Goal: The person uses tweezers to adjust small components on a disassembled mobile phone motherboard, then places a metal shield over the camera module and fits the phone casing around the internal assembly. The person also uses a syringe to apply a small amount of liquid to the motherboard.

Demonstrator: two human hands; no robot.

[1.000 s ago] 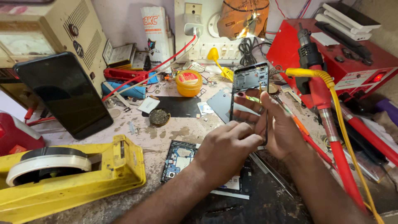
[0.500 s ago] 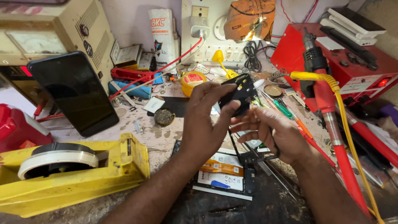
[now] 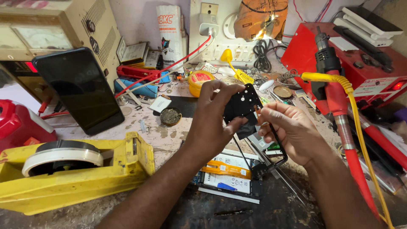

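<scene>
Bright, even light fills the frame, a lamp [image 3: 259, 32] glares at upper centre, edges bow with wide-angle distortion, and focus stays mostly sharp.

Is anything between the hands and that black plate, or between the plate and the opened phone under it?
Nothing visible. The left hand and right hand both grip the black plate directly. It is held above the opened phone, with only open air showing between them.
</scene>
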